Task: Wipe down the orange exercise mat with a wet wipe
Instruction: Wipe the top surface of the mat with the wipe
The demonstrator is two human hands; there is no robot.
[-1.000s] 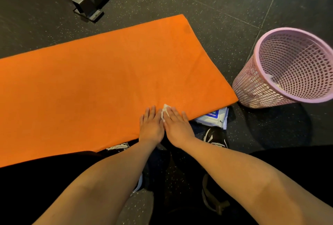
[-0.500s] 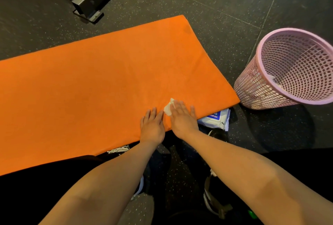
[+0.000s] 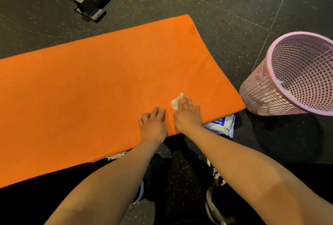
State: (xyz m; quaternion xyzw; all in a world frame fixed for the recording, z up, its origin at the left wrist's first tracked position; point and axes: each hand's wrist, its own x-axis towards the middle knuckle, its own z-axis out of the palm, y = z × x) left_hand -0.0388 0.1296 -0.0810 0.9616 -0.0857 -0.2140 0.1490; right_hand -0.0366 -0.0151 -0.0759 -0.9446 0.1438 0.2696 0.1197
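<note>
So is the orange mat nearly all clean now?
Not yet, probably. A wet wipe is out, and the right hand presses it flat on the orange mat by its near right corner, the left hand resting beside. No wiped patch shows, so most of the mat likely remains.

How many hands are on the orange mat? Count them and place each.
2. The left hand rests on the orange mat near its near edge; the right hand, beside it, presses a wet wipe onto the mat.

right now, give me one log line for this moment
phase: wiping | right hand: flat, pressing wet wipe on orange mat | left hand: flat on mat alongside
</note>
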